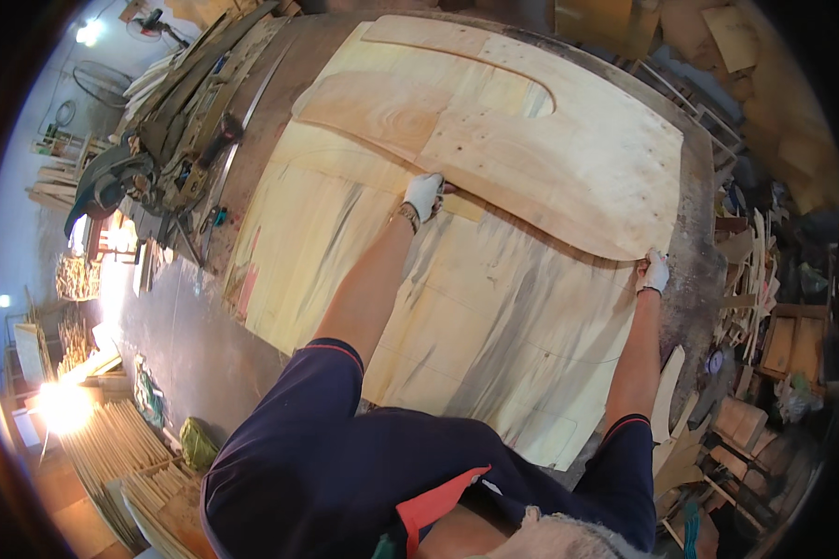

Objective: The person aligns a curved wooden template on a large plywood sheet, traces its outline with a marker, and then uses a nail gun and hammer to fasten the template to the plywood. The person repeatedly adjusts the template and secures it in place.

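A large curved plywood template, with a cut-out and several small holes, lies over a pale plywood sheet with grey streaks. My left hand, in a white glove with bare fingertips, closes at the template's near edge, around its middle. Whether a small thing is also between those fingers, I cannot tell. At the template's near right corner, my right hand, gloved the same way, pinches the edge. Thin curved lines run across the sheet below the template.
The sheet rests on a dark worktable. On its far left lie a cordless drill, a circular saw and wood strips. Stacked plywood pieces stand at the lower left. Offcuts crowd the right side.
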`<state>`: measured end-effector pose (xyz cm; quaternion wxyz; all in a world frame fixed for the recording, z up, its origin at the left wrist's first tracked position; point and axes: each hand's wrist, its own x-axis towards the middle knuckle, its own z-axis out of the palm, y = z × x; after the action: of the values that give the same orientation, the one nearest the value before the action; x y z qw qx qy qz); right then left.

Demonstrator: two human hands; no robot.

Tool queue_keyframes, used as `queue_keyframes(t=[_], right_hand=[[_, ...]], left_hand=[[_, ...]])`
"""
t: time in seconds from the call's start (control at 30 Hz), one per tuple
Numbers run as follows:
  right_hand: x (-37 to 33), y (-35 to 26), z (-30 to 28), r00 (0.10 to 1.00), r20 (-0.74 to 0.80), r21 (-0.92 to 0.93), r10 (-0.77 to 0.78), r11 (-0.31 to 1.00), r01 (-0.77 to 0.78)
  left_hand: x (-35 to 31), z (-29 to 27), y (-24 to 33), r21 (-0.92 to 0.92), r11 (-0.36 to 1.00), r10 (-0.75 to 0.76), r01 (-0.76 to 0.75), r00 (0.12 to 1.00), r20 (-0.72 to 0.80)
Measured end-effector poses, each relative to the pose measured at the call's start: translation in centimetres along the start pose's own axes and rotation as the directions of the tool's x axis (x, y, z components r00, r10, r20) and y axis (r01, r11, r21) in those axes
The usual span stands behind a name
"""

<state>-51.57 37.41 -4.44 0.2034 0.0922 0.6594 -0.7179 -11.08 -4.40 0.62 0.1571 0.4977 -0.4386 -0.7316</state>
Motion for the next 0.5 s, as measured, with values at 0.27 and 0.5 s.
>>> queue_keyframes(t=[0.27,0.5], right_hand=[[-0.2,0.6,0.7,0.973,-0.225,0.176,0.042,0.984,-0.002],[-2.1,0.7,0.4,0.985,-0.119,0.292,-0.128,0.943,0.158]], left_hand=[[-0.8,-0.9,-1.0,0.015,1.000,0.004,-0.004,1.000,0.016],[0.1,0.7,-1.3,-0.289,0.943,0.047,-0.164,0.927,-0.371]])
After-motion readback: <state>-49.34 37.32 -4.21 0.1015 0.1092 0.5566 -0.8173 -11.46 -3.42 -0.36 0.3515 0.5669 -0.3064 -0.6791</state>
